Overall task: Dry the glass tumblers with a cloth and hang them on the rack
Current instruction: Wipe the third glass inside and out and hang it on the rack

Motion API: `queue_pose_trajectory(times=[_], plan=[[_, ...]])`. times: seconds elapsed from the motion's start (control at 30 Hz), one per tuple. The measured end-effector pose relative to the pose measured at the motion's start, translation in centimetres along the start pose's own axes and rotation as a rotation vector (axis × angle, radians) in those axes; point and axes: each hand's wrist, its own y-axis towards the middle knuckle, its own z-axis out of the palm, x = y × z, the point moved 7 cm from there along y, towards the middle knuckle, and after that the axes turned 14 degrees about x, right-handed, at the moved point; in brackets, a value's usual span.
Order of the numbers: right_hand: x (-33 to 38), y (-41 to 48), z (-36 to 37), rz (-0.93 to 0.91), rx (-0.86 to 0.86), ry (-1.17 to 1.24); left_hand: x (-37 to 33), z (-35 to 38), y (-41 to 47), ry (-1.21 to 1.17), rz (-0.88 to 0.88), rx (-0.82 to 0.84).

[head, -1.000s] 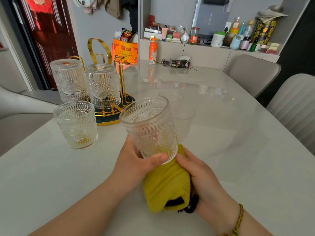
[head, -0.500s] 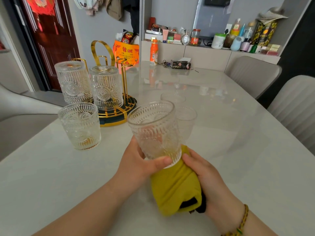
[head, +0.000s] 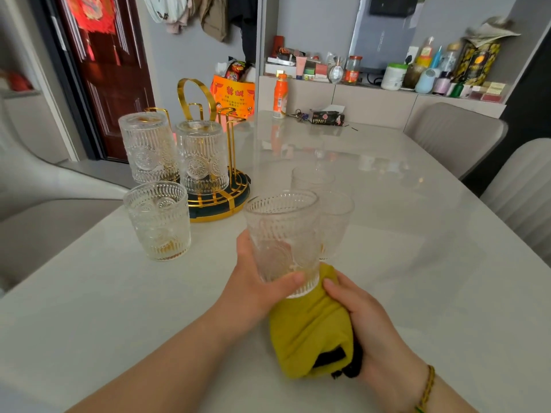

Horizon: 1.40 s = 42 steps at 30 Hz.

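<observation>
My left hand (head: 253, 289) grips an embossed glass tumbler (head: 283, 234) near its base and holds it upright above the table. My right hand (head: 360, 320) holds a yellow-green cloth (head: 310, 335) bunched under the tumbler's bottom. A gold wire rack (head: 217, 201) with a dark base stands at the left, with two tumblers (head: 149, 147) (head: 202, 158) hung upside down on its pegs. One more tumbler (head: 158, 220) stands upright in front of the rack. Two others (head: 337, 222) (head: 311, 177) stand behind the held one, partly hidden by it.
The white table (head: 402, 263) reaches far to the back, where an orange bottle (head: 280, 95), keys and a dark packet (head: 328, 117) lie. Grey chairs (head: 456, 135) stand along the right side. A cluttered shelf (head: 387, 81) runs behind.
The held tumbler has turned a little upright and both hands have drifted slightly right; the view has shifted with them. The grips are the same.
</observation>
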Motion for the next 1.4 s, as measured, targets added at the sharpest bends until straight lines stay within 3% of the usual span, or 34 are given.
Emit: queue_pose_trajectory(times=[0.13, 0.37, 0.57, 0.73, 0.83, 1.4], plan=[[0.6, -0.3, 1.0, -0.017, 0.049, -0.089, -0.3, -1.7, -0.4, -0.032, -0.016, -0.157], [0.8, -0.3, 1.6, -0.101, 0.011, -0.303, -1.5, -4.1, -2.7, 0.001, -0.001, -0.2], [2.3, 2.5, 4.3, -0.198, -0.015, -0.162, -6.4, -10.4, -5.5, 0.148, 0.024, -0.305], [0.2, 5.4, 6.5, -0.184, -0.108, -0.055, -10.1, -17.5, -6.0, 0.211, -0.065, -0.436], [-1.2, 6.6, 7.1, -0.152, -0.119, 0.005, -12.3, -20.9, -5.7, 0.369, -0.178, -0.506], [-2.1, 8.9, 4.7, -0.03, 0.007, 0.032, -20.2, -26.7, 6.7, 0.996, -0.365, -0.469]])
